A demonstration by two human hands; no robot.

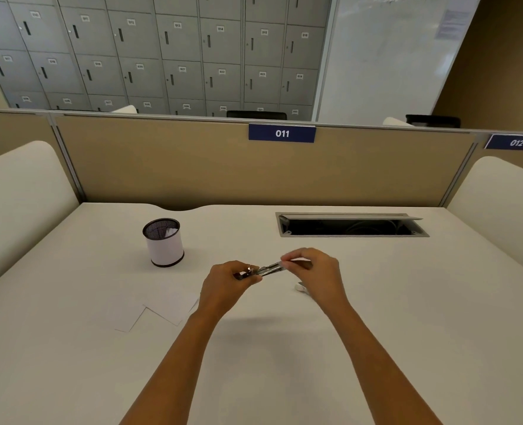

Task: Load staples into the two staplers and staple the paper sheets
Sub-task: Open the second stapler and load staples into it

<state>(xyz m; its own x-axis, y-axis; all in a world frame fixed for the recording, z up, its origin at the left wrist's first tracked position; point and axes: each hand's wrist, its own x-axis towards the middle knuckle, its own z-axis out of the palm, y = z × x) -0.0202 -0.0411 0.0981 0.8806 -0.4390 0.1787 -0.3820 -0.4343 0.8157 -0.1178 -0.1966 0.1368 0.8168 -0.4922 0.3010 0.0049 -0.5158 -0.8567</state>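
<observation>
Blurred, half buried in fingers: stapler (266,269), held right of the mesh cup (163,242). Gripped at one end by left hand (229,280), pinched at the other by right hand (312,268). Paper sheets (162,308) flat, nearer than the cup.

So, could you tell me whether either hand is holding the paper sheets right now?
No, the paper sheets lie flat on the desk, while the left hand and right hand both hold the stapler.
</observation>
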